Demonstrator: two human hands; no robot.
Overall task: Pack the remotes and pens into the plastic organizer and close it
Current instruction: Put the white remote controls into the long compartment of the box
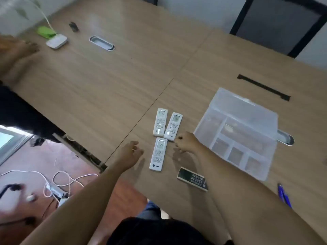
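Observation:
Three white remotes lie on the wooden table [106, 82]: two side by side [160, 122] [173, 126] and a third [158, 154] just below them. A dark remote [192, 179] lies nearer me, partly under my right forearm. The clear plastic organizer [237, 135] stands open at the right, its lid raised behind several empty compartments. Blue pens [284, 194] lie at the right edge. My left hand [130, 152] hovers left of the lower white remote, fingers apart. My right hand [186, 142] sits by the bottom end of the right white remote, fingers curled, holding nothing that I can see.
A white box [57, 41] with a cable, a green item [45, 31] and a small black object [73, 26] lie far left. Cable grommets [101, 43] [285, 137] and a black slot [263, 87] are set in the table. Another person's hand [19, 48] rests at the left edge. Cords [53, 188] on the floor.

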